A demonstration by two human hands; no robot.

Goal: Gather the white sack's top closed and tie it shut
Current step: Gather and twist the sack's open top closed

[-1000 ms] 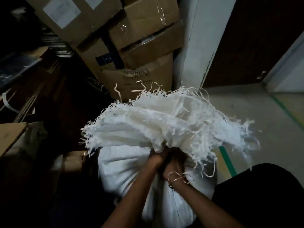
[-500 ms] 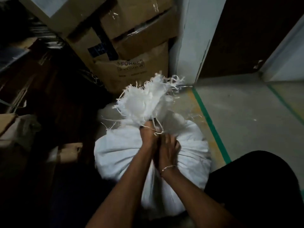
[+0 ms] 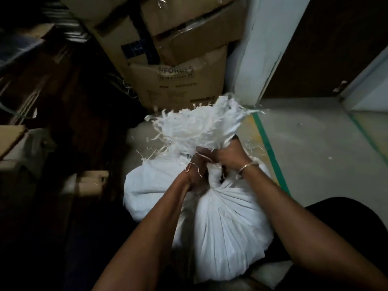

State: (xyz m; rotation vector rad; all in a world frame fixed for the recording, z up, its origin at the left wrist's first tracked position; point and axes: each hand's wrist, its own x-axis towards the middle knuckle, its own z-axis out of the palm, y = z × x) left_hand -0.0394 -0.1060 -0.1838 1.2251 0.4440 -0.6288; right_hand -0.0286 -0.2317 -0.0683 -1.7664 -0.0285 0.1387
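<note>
Head view: both hands' fingers (image 3: 204, 153) clench white sack (image 3: 226, 223) gathered neck.

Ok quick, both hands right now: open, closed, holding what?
Left hand: closed on the white sack at its gathered neck.
Right hand: closed on the neck just below the frayed top.

sack (image 3: 228, 223): white | boxes (image 3: 178, 85): brown | floor stripe (image 3: 270, 156): green
</note>
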